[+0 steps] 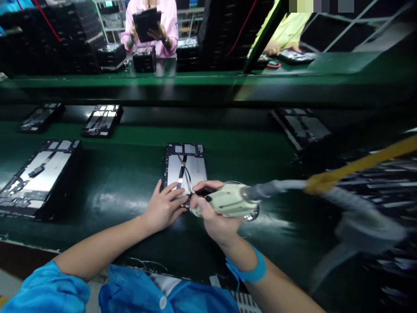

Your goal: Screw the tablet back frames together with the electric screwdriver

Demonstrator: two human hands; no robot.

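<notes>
An opened tablet-like device point(193, 167) lies on the green work surface in front of me. Its silver inside faces up, with dark flex cables across it. My left hand point(164, 206) rests with fingers spread over its lower left part. Wrapped round a pale green electric screwdriver point(230, 200), my right hand point(218, 219) is at the device's lower right edge. A cord leads off to the right from the tool's back end. Fingers hide the screwdriver's tip and the device's lower edge. A round shiny dish point(252, 213) shows partly beneath the tool.
To the left stands a stack of similar devices point(45, 169). Farther back lie more devices point(102, 121) and one at right point(301, 126). A yellow strap point(368, 163) and grey cord point(289, 185) cross the right side. Two people point(167, 30) work across the bench.
</notes>
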